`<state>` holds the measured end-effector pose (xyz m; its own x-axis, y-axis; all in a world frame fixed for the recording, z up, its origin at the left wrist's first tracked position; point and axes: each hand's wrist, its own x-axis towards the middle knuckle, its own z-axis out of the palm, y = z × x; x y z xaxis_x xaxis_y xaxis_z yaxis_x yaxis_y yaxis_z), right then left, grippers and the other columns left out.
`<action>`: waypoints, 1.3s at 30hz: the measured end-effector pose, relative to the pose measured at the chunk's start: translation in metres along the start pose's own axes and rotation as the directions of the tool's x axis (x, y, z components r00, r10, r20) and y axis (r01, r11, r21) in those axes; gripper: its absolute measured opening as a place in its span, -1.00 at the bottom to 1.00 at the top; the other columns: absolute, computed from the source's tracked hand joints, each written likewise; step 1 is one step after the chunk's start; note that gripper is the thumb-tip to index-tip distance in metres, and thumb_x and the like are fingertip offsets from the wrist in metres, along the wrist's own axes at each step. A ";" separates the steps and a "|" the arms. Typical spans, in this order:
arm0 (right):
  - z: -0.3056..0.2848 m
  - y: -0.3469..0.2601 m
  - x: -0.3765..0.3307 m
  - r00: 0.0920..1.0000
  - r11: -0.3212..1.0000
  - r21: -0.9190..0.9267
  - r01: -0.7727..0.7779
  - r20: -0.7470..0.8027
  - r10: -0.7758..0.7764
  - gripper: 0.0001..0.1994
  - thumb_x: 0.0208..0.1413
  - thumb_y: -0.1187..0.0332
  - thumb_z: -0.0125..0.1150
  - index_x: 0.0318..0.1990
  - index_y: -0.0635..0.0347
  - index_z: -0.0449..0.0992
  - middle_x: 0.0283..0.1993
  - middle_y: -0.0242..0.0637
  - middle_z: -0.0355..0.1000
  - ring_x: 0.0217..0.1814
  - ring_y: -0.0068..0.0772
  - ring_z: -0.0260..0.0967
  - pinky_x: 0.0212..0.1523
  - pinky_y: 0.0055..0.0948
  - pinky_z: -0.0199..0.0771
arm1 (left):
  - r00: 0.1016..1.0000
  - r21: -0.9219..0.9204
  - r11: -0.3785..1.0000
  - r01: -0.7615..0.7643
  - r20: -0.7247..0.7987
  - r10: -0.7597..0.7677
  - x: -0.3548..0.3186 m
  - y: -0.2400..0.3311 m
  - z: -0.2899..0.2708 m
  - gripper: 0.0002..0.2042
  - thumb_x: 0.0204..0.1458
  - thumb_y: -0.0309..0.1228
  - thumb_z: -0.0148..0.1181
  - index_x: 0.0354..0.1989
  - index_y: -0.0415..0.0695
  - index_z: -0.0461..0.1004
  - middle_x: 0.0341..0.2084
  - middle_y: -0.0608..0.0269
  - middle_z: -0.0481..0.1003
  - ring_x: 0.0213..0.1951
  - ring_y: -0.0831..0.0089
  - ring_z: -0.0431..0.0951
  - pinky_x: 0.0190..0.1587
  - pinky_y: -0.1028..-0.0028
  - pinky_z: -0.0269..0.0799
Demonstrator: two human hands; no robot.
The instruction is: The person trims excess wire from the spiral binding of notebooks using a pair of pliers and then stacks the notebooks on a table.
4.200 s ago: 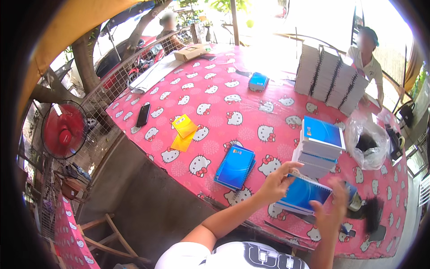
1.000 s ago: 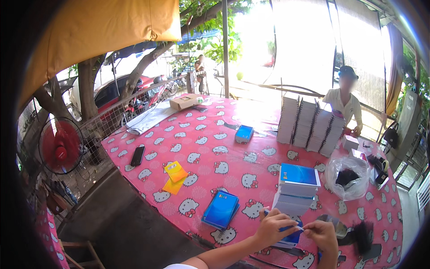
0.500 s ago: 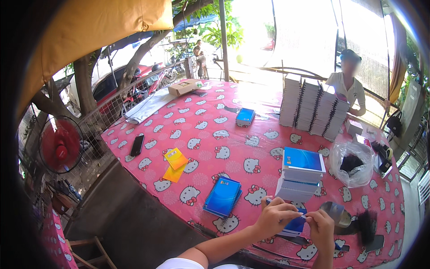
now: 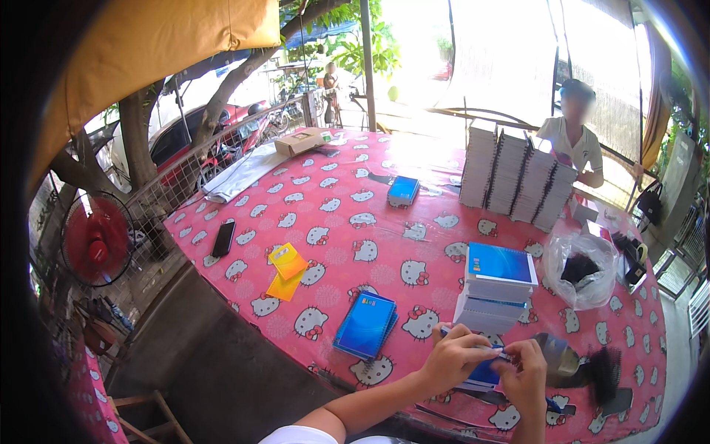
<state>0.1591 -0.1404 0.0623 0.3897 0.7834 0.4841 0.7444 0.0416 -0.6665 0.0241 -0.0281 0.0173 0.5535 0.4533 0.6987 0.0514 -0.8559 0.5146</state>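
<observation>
My left hand (image 4: pixel 452 361) is closed in a pinch over a blue-covered notebook (image 4: pixel 484 372) at the table's near edge. Facing it, my right hand (image 4: pixel 526 376) pinches too, its fingertips almost meeting the left ones. Between them shows a small whitish bit, too small to name. A dark, thin end sticks out by my left knuckles; its kind is unclear. Just beyond stands a stack of spiral notebooks (image 4: pixel 501 265) with a blue cover on top. Left of my hands lies a smaller pile of blue notebooks (image 4: pixel 366 324).
Tall stacks of spiral-bound pads (image 4: pixel 518 177) stand far right, before a seated person (image 4: pixel 573 137). A plastic bag with black contents (image 4: pixel 582 270) and black binding coils (image 4: pixel 606 374) lie right. Yellow cards (image 4: pixel 287 268), a phone (image 4: pixel 223 239) and a cardboard box (image 4: pixel 302 142) lie left.
My right hand has shifted slightly left and closer to my left hand, its fingers curling in more. The left hand stays nearly in place. The view has moved a little.
</observation>
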 end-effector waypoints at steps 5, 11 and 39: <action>0.006 0.000 -0.003 0.998 0.999 0.024 -0.031 -0.047 0.032 -0.90 -0.13 0.57 0.32 -0.45 0.30 0.50 -0.50 -0.21 0.33 -0.48 -0.26 0.34 -0.47 -0.36 0.29 | 1.000 -0.002 1.000 -0.015 -0.023 0.015 -0.005 -0.001 0.003 -0.62 -0.17 -0.53 0.32 -0.18 0.27 0.66 -0.28 0.59 0.57 -0.26 0.56 0.39 0.00 0.35 -0.06; -0.006 0.020 0.001 0.999 0.999 -0.004 0.042 -0.007 -0.042 -0.88 -0.12 0.51 0.36 -0.44 0.32 0.51 -0.46 -0.16 0.39 -0.37 -0.19 0.40 -0.34 -0.33 0.36 | 1.000 0.013 1.000 -0.017 -0.007 0.017 -0.005 0.002 -0.003 -0.67 -0.17 -0.50 0.33 -0.20 0.22 0.66 -0.33 0.60 0.57 -0.30 0.58 0.38 0.00 0.37 -0.05; -0.071 0.123 0.037 0.950 0.939 0.341 -0.040 0.304 -0.070 -0.62 -0.15 0.52 0.31 -0.09 0.27 0.44 -0.27 -0.28 0.45 -0.22 -0.46 0.36 -0.11 -0.41 0.39 | 0.997 -0.046 0.998 0.048 0.065 -0.045 0.027 0.010 0.016 -0.74 -0.36 -0.34 0.51 -0.46 -0.06 0.57 -0.47 0.31 0.56 -0.26 0.31 0.50 -0.08 0.32 0.25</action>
<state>0.3035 -0.1509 0.0389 0.1533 0.9301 0.3339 0.4981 0.2191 -0.8390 0.0532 -0.0283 0.0331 0.6039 0.4740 0.6408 0.0395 -0.8207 0.5699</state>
